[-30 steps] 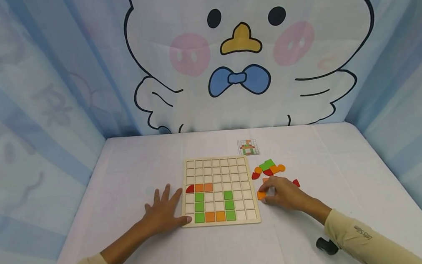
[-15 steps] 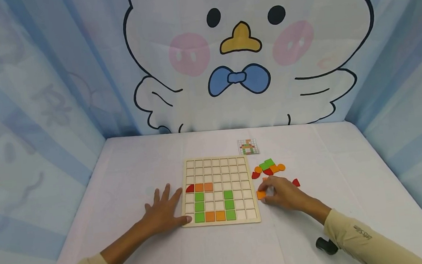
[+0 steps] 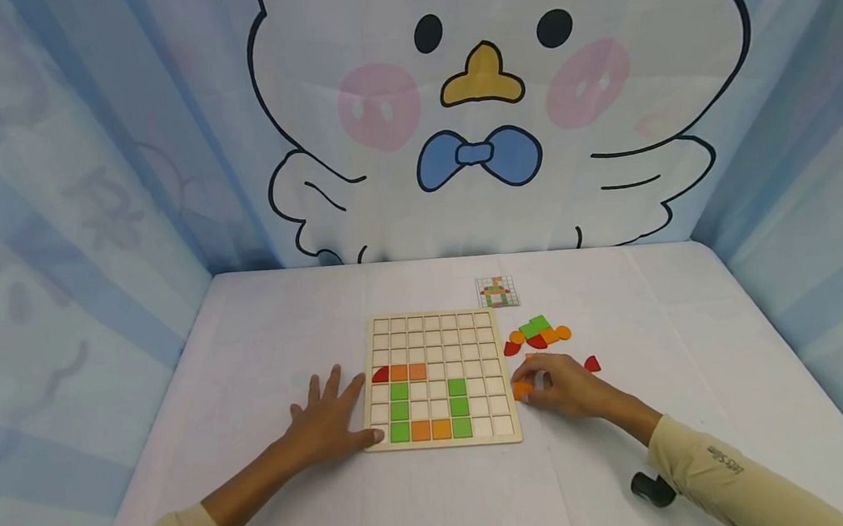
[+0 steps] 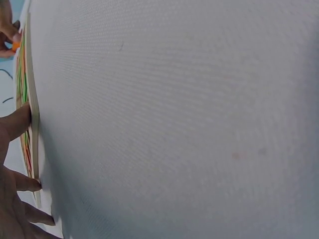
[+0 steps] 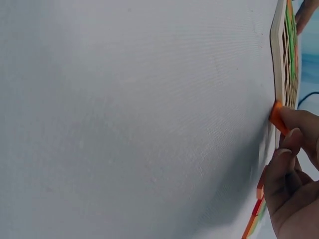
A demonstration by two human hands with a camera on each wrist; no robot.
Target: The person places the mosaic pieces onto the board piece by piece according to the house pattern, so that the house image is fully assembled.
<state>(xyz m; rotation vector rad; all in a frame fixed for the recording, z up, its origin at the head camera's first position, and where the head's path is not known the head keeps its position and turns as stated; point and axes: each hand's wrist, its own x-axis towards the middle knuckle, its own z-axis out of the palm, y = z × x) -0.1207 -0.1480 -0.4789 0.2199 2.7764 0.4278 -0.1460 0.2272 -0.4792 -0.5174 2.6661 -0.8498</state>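
Observation:
A wooden grid board (image 3: 437,378) lies flat on the table, with green, orange and red tiles in several of its cells. My left hand (image 3: 326,422) rests at the board's left edge, fingers spread and the thumb on the near-left corner. Just off the board's right edge, my right hand (image 3: 563,386) pinches an orange square tile (image 3: 522,390) between thumb and fingers. In the right wrist view this orange tile (image 5: 277,117) is tilted beside the board's edge. Part of another orange tile shows behind the right fingers.
Loose green, orange and red tiles (image 3: 537,328) lie in a group right of the board. A red rounded tile (image 3: 592,363) sits apart, beyond the right hand. A small pattern card (image 3: 498,291) lies behind the board on the white tablecloth (image 3: 284,325). A printed curtain hangs behind.
The orange tile in my right hand tilts a little and its fingers have shifted slightly left. My left hand and the board keep their places.

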